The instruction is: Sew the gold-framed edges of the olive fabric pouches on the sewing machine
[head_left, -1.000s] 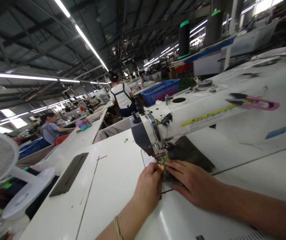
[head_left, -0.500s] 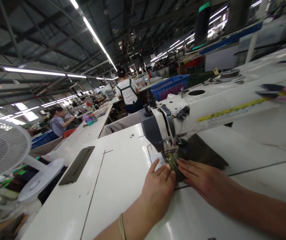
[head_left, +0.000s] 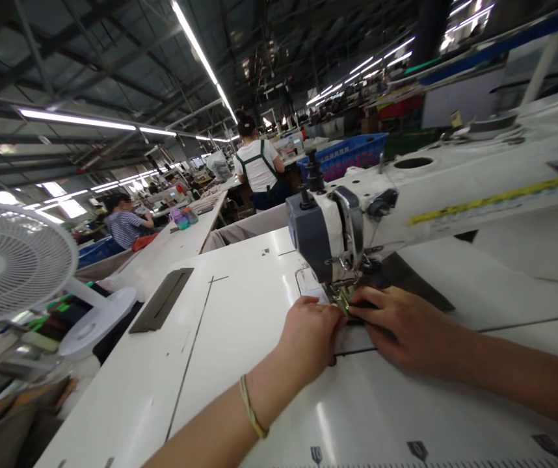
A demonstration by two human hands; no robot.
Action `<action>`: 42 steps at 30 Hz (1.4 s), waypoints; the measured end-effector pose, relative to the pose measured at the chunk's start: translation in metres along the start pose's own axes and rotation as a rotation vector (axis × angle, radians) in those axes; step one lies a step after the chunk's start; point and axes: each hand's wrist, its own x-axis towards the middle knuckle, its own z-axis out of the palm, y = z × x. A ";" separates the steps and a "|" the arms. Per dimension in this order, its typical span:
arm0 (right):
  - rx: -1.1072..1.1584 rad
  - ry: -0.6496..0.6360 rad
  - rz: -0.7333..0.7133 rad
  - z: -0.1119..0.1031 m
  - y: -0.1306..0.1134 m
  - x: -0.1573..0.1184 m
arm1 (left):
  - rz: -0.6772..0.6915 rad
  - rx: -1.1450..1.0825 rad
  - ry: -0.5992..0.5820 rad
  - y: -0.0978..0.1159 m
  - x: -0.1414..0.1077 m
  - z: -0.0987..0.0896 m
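Note:
A dark olive piece of fabric point(head_left: 418, 285) lies under the needle area of a white and grey sewing machine point(head_left: 312, 229). Just in front of the presser foot, my left hand point(head_left: 309, 333) is closed, its curled fingertips at the fabric's near edge beside a brass-coloured metal guide point(head_left: 342, 301). My right hand point(head_left: 403, 328) comes in from the right with fingers bent and thumb tucked under, gripping the fabric close to the foot. The fingers cover much of the near part of the fabric, and the needle point cannot be made out.
A flat olive piece with a slit point(head_left: 162, 300) lies on the white table point(head_left: 240, 325) at left. Beyond it stands a white fan point(head_left: 98, 318). A yellow measuring tape point(head_left: 493, 200) runs along the machine arm. Two people work farther off, near a blue basket point(head_left: 342, 156).
Both hands have gone from flatter, stretched fingers to bent, gripping ones at the fabric. Less fabric shows behind the right hand. The camera view has shifted, bringing ruler marks into the bottom edge.

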 end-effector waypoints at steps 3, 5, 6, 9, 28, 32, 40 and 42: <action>-0.030 0.038 -0.009 0.007 -0.006 -0.010 | 0.073 0.067 0.066 0.007 -0.009 0.011; -0.033 0.057 0.002 0.013 -0.008 -0.017 | 0.121 0.138 0.134 0.010 -0.015 0.018; -0.039 0.074 0.013 0.016 -0.008 -0.020 | 0.143 0.168 0.164 0.010 -0.016 0.021; -0.076 0.138 0.020 0.020 -0.008 -0.023 | 0.173 0.220 0.212 0.008 -0.016 0.026; -0.083 0.219 0.050 0.026 0.002 0.000 | 0.093 -0.022 0.358 -0.015 0.002 0.037; -0.124 0.253 0.016 0.030 0.006 0.000 | 0.046 -0.049 0.357 -0.013 0.003 0.035; -0.124 0.244 -0.031 0.030 0.013 0.002 | -0.014 -0.038 0.264 -0.013 0.005 0.033; -0.114 0.231 -0.033 0.030 0.013 0.002 | -0.013 -0.055 0.273 -0.014 0.005 0.032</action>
